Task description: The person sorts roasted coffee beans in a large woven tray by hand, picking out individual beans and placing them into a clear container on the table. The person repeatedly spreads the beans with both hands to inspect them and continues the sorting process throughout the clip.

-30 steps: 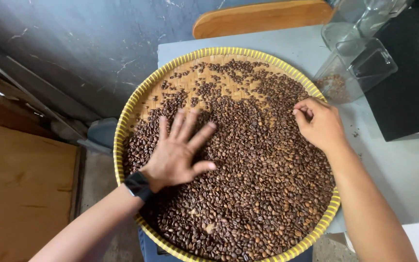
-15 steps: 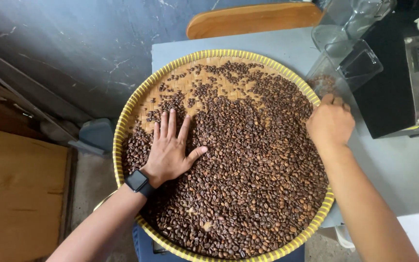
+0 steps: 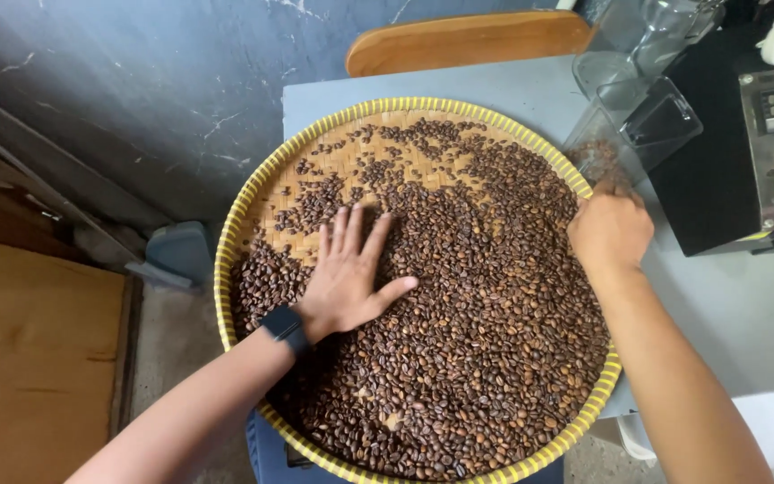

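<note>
Fingers of the left hand [image 3: 348,273] lie flat on the coffee beans [image 3: 459,358] in the woven tray [image 3: 253,193]; the right hand [image 3: 609,231], clenched, has moved off to the tray's edge beside the clear container [image 3: 638,130].

Left hand [image 3: 348,273] lies flat, palm down, fingers spread; right hand [image 3: 609,231] is curled closed, knuckles up, forearm extended.

Both forearms are bare; a black smartwatch [image 3: 284,326] wraps the left wrist
</note>
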